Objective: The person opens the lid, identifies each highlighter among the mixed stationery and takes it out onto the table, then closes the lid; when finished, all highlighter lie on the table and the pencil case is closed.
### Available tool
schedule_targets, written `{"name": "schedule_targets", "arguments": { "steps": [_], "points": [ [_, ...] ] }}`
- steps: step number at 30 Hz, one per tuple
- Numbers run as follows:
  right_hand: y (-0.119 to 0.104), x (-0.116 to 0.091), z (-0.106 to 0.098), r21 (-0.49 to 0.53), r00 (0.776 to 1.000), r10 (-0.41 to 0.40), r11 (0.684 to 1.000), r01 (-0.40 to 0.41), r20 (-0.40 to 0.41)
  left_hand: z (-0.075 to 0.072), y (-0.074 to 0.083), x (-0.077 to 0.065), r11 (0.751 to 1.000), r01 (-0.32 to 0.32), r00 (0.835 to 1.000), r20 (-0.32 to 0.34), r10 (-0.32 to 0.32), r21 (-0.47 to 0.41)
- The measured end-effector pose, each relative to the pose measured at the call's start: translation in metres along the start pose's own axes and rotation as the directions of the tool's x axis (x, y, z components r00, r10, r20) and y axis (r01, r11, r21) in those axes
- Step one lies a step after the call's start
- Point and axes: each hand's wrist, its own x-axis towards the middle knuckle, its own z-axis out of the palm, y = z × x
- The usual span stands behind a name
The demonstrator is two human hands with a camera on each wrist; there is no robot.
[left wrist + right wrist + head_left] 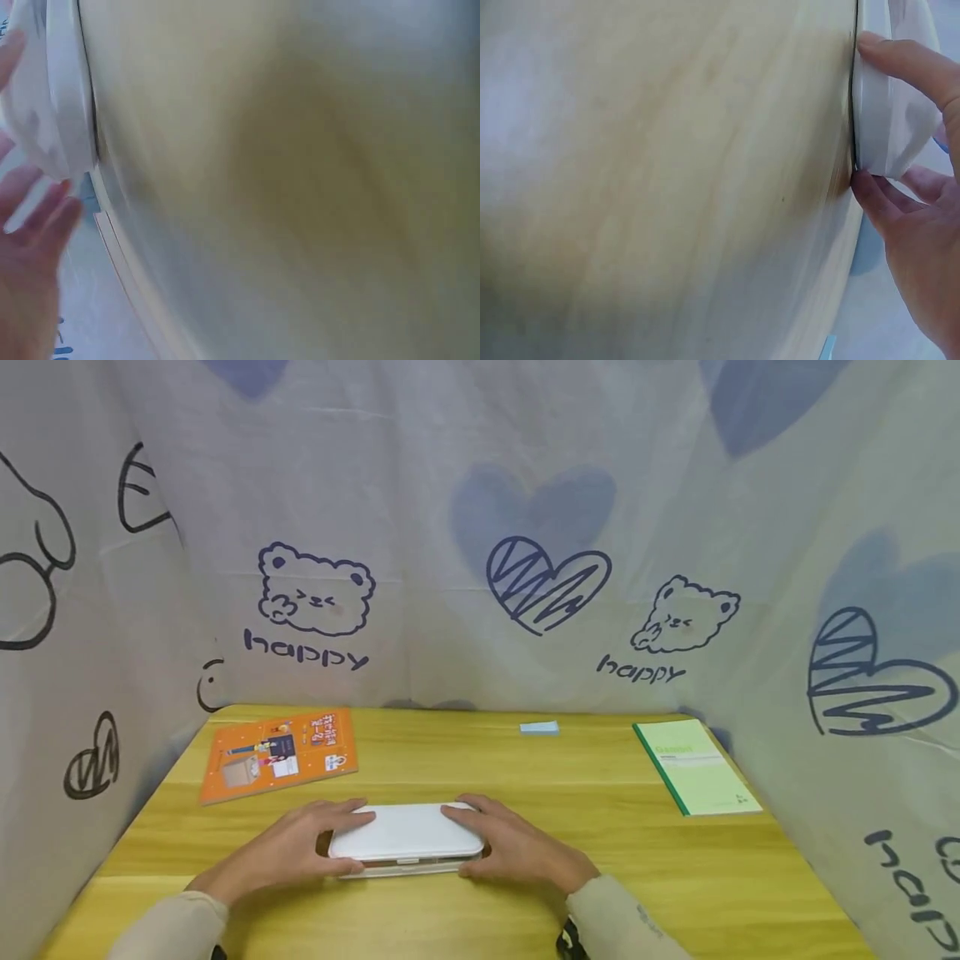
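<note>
A white, flat case [408, 833] with rounded corners lies near the front middle of the table. Along its front a small clasp [407, 861] shows, and a narrow gap runs between lid and base. My left hand [292, 850] holds the left end, thumb at the front corner and fingers at the back. At the other end, my right hand [521, 852] grips it the same way. In the right wrist view the thumb and fingertips touch the side of the white case [874, 112]. The case's contents are hidden.
An orange picture book [281, 756] lies at the back left of the wooden table [480, 918]. A light-blue slip [539, 727] is near the back edge, and a pale-green notebook [697, 767] lies on the right. Printed curtains [420, 510] surround the table.
</note>
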Motion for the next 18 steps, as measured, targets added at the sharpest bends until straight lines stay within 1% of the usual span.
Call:
{"name": "schedule_targets", "arguments": {
  "steps": [2, 3, 5, 6, 8, 11, 14, 18],
  "points": [
    [0.001, 0.001, -0.002, 0.033, 1.000, 0.012, 0.999, -0.012, -0.001, 0.000, 0.002, -0.004, 0.999, 0.011, 0.998, -0.056, -0.009, 0.031],
    [0.002, 0.002, -0.002, 0.049, 1.000, 0.019, 0.999, -0.019, 0.000, 0.000, 0.003, -0.005, 0.999, 0.008, 0.996, -0.091, -0.003, 0.052],
    [0.002, 0.002, -0.003, 0.078, 1.000, 0.029, 0.996, -0.029, 0.001, -0.001, 0.006, -0.008, 0.995, -0.017, 0.986, -0.164, 0.033, 0.100],
    [0.003, 0.002, -0.004, 0.092, 0.999, 0.035, 0.995, -0.035, 0.001, -0.002, 0.006, -0.009, 0.991, -0.036, 0.978, -0.199, 0.061, 0.127],
    [0.004, 0.002, -0.004, 0.113, 0.999, 0.040, 0.993, -0.039, -0.005, -0.001, 0.008, -0.011, 0.984, -0.084, 0.959, -0.254, 0.123, 0.159],
    [0.004, 0.002, -0.004, 0.147, 0.998, 0.055, 0.988, -0.052, -0.016, 0.001, 0.009, -0.017, 0.974, -0.163, 0.928, -0.310, 0.205, 0.156],
    [0.004, 0.002, -0.004, 0.180, 0.997, 0.066, 0.982, -0.058, -0.040, 0.002, 0.010, -0.022, 0.962, -0.237, 0.899, -0.345, 0.269, 0.132],
    [0.004, 0.003, -0.001, 0.212, 0.995, 0.063, 0.976, -0.044, -0.082, 0.001, 0.008, -0.025, 0.937, -0.306, 0.853, -0.389, 0.348, 0.169]
  ]
}}
